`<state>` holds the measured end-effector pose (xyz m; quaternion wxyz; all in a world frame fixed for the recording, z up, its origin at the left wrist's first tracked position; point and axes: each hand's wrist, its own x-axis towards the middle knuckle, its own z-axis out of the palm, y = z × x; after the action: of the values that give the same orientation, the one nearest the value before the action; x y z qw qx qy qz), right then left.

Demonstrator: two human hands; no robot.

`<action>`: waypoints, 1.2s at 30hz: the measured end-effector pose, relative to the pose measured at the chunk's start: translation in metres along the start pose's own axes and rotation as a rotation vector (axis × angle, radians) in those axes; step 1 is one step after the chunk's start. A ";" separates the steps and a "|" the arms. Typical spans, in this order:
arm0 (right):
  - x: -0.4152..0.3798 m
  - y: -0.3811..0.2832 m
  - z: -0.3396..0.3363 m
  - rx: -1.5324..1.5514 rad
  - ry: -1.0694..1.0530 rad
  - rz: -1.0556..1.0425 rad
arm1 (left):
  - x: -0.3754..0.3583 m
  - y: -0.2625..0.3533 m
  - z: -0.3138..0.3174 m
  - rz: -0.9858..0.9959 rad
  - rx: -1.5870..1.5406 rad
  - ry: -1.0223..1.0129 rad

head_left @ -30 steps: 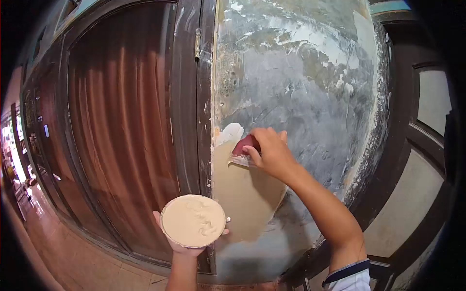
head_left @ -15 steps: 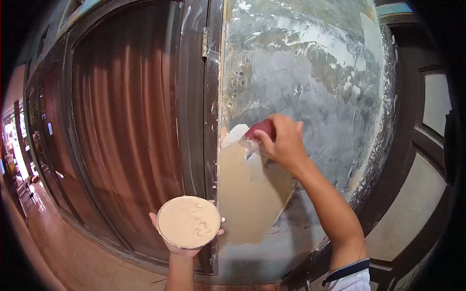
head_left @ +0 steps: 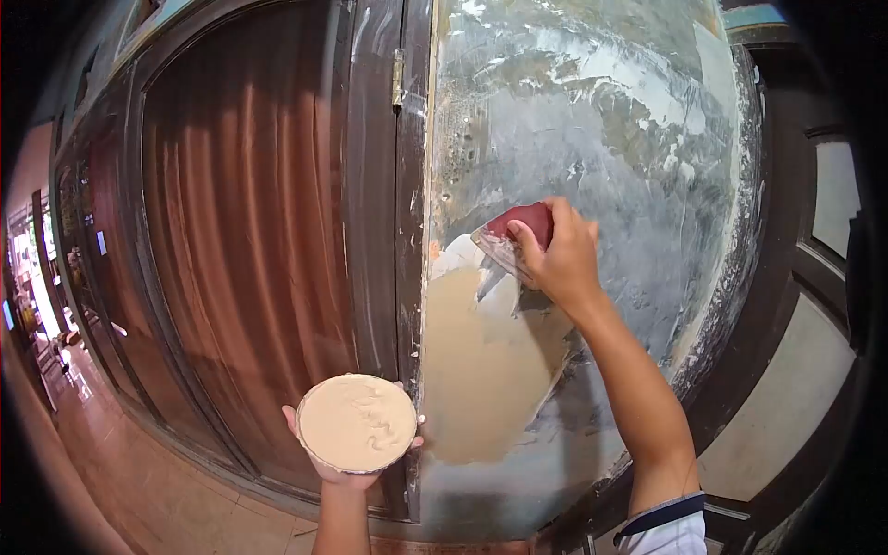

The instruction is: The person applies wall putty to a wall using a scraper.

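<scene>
My left hand [head_left: 344, 476] holds up a round container of beige putty [head_left: 356, 421] from below, its fingers around the rim. Ridges mark the putty's surface. In my right hand [head_left: 566, 254] is a dark red putty knife [head_left: 527, 225], gripped with the thumb on its near face. The blade is smeared with pale putty, and its edge is at or very near the wall; contact is hard to tell. Below the blade, a smooth beige putty patch [head_left: 490, 388] covers the lower left of the grey wall [head_left: 601, 176]. A whiter spot shows at the patch's top.
Left of the wall stands a dark wooden door frame [head_left: 375, 231] with a hinge [head_left: 398, 79] and a reddish-brown curtain [head_left: 250, 240] behind its panel. A dark door with pale panels [head_left: 777, 407] is at the right. Tiled floor [head_left: 203, 499] lies below left.
My right hand and the putty knife have moved up and slightly right, uncovering a pale streak beneath the blade. The left hand still holds the container in nearly the same place.
</scene>
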<state>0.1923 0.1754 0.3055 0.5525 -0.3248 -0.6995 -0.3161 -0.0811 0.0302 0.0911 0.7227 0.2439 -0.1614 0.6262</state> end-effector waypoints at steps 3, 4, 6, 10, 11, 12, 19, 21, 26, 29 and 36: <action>-0.026 -0.009 0.004 0.019 -0.086 -0.062 | -0.001 0.000 -0.001 0.018 -0.006 -0.029; -0.041 -0.015 0.007 0.021 -0.185 -0.158 | -0.002 0.000 -0.001 0.026 -0.004 -0.039; -0.058 -0.024 0.011 -0.036 -0.263 -0.234 | -0.003 0.000 0.002 0.025 0.005 0.009; -0.024 -0.011 0.007 -0.087 -0.074 -0.126 | -0.001 0.001 -0.005 0.026 -0.043 -0.057; -0.011 -0.005 0.003 -0.080 -0.010 -0.031 | -0.002 0.002 -0.006 0.024 -0.040 -0.048; -0.007 -0.003 -0.001 -0.081 -0.012 -0.029 | -0.003 0.002 -0.007 0.022 -0.038 -0.039; -0.063 -0.028 0.012 -0.016 -0.345 -0.284 | -0.005 -0.001 -0.002 0.048 0.014 0.014; -0.057 -0.026 0.013 -0.059 -0.304 -0.260 | -0.004 -0.002 0.005 0.024 -0.019 0.045; 0.001 0.003 0.004 0.018 0.073 0.111 | -0.005 -0.003 0.001 0.024 -0.001 0.009; -0.027 -0.003 0.005 0.070 -0.042 0.013 | -0.007 -0.002 0.001 0.011 0.032 -0.009; -0.045 -0.007 0.004 -0.067 -0.196 -0.154 | -0.008 -0.006 0.006 0.029 0.035 0.063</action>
<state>0.1923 0.1700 0.2605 0.4443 -0.3178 -0.7622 -0.3474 -0.0759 0.0196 0.0912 0.7137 0.2344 -0.1310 0.6469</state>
